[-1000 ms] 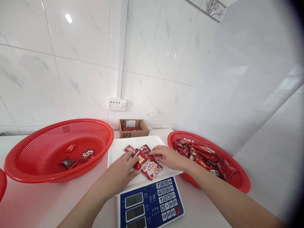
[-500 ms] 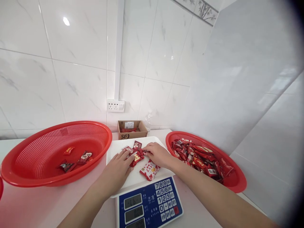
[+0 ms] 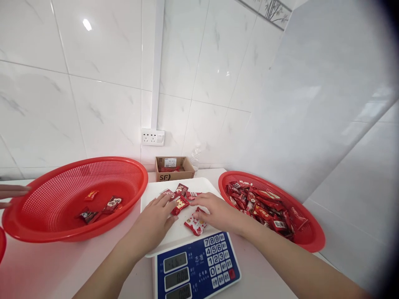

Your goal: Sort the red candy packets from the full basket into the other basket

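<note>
Several red candy packets (image 3: 181, 195) lie on the white tray (image 3: 162, 243) of a blue electronic scale (image 3: 197, 269). My left hand (image 3: 154, 220) lies on the tray, fingers stretched out and apart, fingertips touching a red packet (image 3: 179, 203). My right hand (image 3: 215, 209) rests flat on the tray's right side, fingers extended, partly covering a red-and-white packet (image 3: 195, 224). Neither hand grips anything.
A large red mesh basket (image 3: 77, 199) on the left holds a few candies. A smaller red basket (image 3: 274, 207) on the right is full of red packets. A small cardboard box (image 3: 173, 168) stands by the tiled wall. Another person's fingers (image 3: 12, 193) reach the left basket's rim.
Both my hands have shifted slightly over the tray, pushing the packets about. Another person's fingers have appeared at the far left edge.
</note>
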Demonstrator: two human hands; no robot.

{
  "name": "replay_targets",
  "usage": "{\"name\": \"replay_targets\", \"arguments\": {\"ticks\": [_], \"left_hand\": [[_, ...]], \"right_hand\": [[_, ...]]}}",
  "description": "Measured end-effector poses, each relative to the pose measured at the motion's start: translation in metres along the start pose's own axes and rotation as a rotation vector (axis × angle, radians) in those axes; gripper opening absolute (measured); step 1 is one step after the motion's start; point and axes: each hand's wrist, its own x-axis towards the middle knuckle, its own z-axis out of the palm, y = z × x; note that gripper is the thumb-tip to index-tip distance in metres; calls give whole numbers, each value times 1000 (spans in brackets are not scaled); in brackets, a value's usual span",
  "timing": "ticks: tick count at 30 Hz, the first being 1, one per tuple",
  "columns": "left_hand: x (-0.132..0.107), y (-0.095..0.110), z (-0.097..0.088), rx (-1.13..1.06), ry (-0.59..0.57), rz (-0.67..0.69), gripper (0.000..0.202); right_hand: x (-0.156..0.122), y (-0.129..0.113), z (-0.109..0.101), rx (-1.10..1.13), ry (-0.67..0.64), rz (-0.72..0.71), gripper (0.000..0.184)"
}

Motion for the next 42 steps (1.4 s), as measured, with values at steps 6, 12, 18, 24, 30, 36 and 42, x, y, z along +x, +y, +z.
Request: {"name": "replay_targets", "arguments": {"ticks": [6,12,18,24,30,36,42], "left_hand": [[-2,-1,-4,17,71,0,38],[-3,3,-4,5,-10,1,39],[-3,12,-6,-15,-83,3,35],[-4,14,-3,-49,-120,45,28],[-5,16,-4,-56,-136,53,28],[-6,19,-7,-31,-148,40,29],[-6,20,-7,-14,-178,52,31]], "right_hand": [[-21,-9,4,-76,-41,144,40],[-12,5,5,28,-49,71,42],[-9,9,11,34,72,128,44],[-8,2,15,142,74,75,38],[-3,2,16,154,58,55,40],[8,11,9,74,164,101,35],[27,28,13,5,155,129,36]]}}
